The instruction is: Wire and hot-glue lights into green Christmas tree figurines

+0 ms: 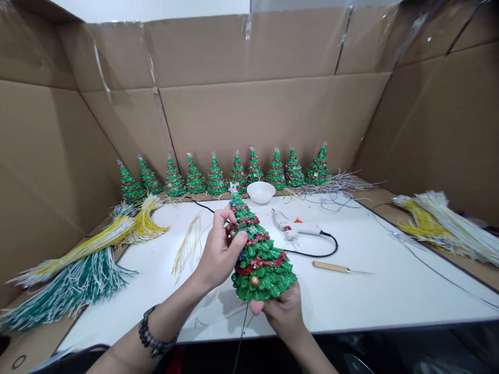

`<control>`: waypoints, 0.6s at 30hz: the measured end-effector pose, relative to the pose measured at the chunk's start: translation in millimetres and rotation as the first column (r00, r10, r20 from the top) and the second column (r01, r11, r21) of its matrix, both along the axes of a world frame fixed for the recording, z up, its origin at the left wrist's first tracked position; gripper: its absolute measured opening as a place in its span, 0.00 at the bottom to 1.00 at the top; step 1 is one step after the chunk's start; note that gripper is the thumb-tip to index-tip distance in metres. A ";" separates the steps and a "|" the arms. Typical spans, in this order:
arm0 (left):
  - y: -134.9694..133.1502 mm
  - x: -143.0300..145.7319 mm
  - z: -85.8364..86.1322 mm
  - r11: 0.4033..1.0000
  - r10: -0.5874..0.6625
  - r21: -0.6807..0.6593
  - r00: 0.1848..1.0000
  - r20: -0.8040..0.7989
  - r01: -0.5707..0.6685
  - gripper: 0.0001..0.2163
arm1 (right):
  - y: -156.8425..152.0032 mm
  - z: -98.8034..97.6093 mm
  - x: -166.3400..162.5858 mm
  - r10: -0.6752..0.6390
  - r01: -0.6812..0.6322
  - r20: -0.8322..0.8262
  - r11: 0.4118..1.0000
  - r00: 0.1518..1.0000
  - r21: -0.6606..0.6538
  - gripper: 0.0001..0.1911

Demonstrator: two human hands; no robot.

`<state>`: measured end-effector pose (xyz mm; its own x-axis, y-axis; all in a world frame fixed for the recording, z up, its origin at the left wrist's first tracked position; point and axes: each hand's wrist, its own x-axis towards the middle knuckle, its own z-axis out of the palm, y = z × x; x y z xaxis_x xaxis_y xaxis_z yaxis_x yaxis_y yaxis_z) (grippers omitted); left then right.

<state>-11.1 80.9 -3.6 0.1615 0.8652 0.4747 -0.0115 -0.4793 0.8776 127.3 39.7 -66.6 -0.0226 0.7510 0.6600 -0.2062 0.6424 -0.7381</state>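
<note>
A green glittery Christmas tree ornament (261, 258) with red garlands, gold balls and a silvery star is held up over the front of the white table (362, 303). My left hand (221, 246) grips its left side, thumb and fingers closed on the branches. From below, my right hand (286, 312) supports the base, its fingers partly hidden under the tree. A thin dark green wire (241, 342) hangs down beneath the base. The tree leans slightly, its top toward the upper left.
Several similar trees (194, 175) line the cardboard back wall. Behind the held tree are a white bowl (261, 192) and a glue gun (290, 226). An awl (333, 267) lies at right. Bundles of yellow-white wires (90, 238), green-white wires (72, 288) and pale wires (453, 222) flank the table.
</note>
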 end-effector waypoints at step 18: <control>2.4 4.1 2.8 0.997 0.037 -0.068 0.995 0.096 -0.030 0.09 | 5.9 3.7 0.4 -0.117 0.112 0.084 0.992 0.990 0.061 0.05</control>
